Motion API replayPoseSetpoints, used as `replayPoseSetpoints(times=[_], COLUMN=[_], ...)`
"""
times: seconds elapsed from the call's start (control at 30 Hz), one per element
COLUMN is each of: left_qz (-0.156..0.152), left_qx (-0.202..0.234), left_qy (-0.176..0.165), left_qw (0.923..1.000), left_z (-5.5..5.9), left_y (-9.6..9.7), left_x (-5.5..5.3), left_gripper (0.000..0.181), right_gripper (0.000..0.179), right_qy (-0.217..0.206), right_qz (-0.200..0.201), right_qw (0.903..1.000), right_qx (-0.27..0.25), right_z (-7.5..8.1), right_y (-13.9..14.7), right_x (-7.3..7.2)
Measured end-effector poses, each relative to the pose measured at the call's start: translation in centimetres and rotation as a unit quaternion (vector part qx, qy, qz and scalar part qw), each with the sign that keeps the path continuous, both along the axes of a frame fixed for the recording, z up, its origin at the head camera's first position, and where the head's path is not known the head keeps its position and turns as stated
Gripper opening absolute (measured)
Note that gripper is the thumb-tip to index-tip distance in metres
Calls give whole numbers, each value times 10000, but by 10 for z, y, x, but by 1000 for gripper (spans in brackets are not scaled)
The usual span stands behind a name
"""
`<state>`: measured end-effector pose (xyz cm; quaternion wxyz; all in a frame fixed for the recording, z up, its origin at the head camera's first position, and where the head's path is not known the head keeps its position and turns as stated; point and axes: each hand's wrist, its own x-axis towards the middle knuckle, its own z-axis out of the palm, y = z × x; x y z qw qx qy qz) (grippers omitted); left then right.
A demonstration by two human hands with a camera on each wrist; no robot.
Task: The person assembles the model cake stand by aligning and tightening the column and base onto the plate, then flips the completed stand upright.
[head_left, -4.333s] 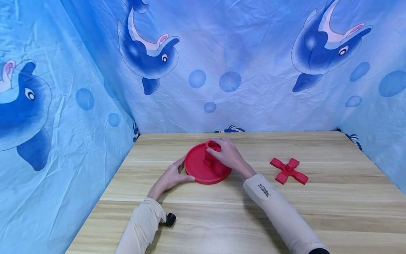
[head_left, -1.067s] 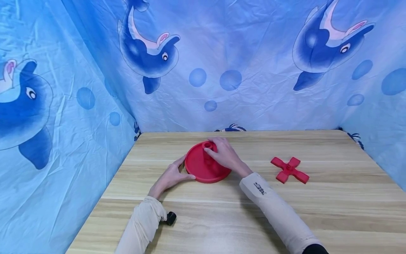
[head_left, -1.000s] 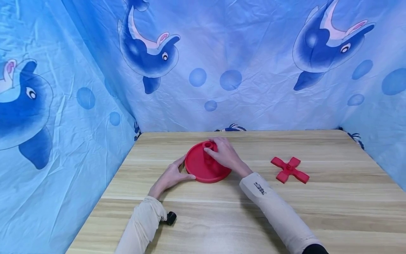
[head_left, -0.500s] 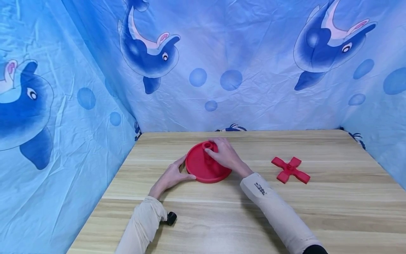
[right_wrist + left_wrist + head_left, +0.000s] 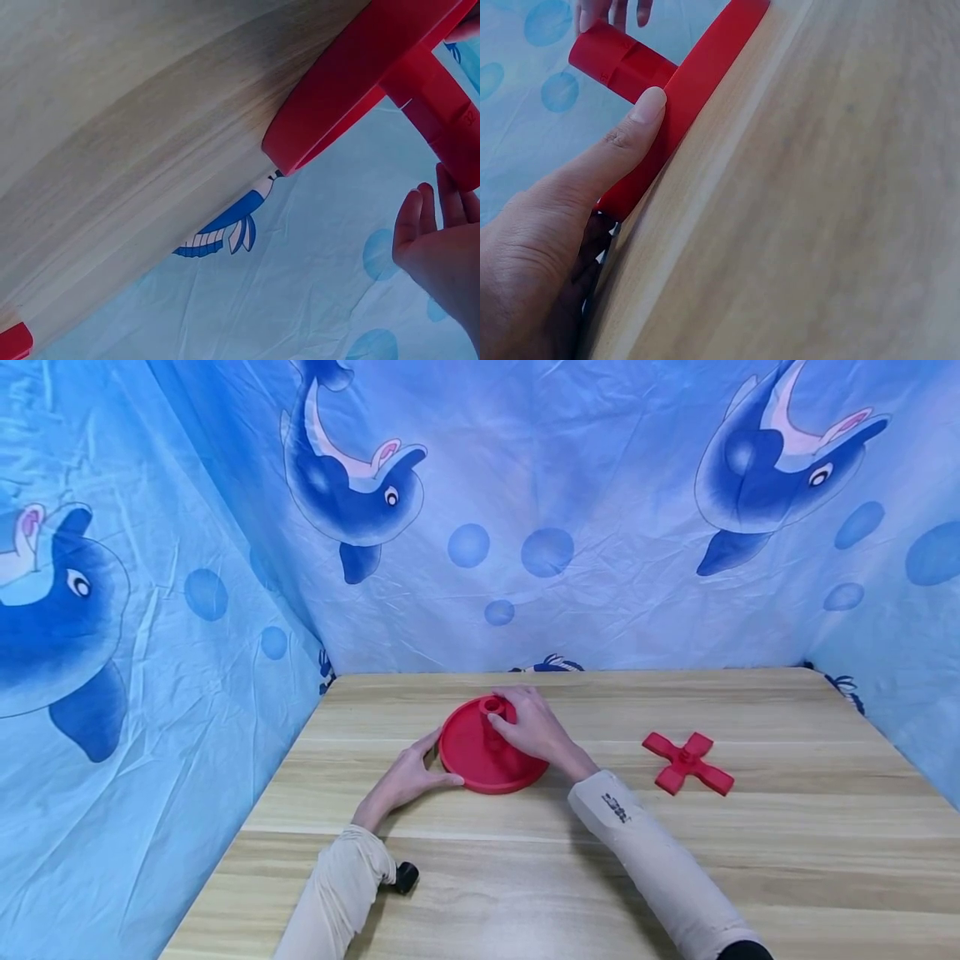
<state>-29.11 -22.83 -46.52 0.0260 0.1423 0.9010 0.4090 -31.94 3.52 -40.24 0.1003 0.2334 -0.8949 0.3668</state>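
A shallow red round dish [image 5: 474, 767] with a raised rim lies on the wooden table. My left hand [image 5: 405, 777] holds its left side, thumb [image 5: 630, 131] against the near rim and fingers spread round the edge, partly hidden. From the dish's middle rises a red hollow tube [image 5: 491, 727], its open end up. My right hand [image 5: 531, 727] grips the tube near its top, thumb at the front and fingers behind. In the right wrist view the tube [image 5: 439, 112] meets the dish at its lower end.
A red four-armed cross piece [image 5: 686, 763] with a short central peg lies on the table [image 5: 510, 893] to the right. Blue dolphin-print curtains [image 5: 495, 643] hang behind and at both sides. A black wrist camera [image 5: 406, 877] sits by my left sleeve.
Since the oldest frame, the tube's top has shifted slightly left and the tube stands straighter, my right hand moving with it. Over the last second both hands stay nearly still.
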Motion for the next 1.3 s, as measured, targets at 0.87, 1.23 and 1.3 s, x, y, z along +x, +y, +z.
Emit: replayPoseSetpoints(times=[0.87,1.23,1.3], left_qz=[13,-1,15], left_qx=[0,-9,-13], left_qy=[-43,14,-1], left_qw=[10000,10000,10000], left_z=[-2,-3,-3], left_y=[1,2,2], left_x=[0,-1,-1], left_gripper=[110,109,108], right_gripper=[52,54,56], right_qy=[64,9,27], right_qz=[-122,-73,-143], right_qw=[9999,9999,9999], right_qx=[-60,-82,-53], right_z=[-4,-5,-5], right_y=[-1,-2,-2], right_x=[1,0,0])
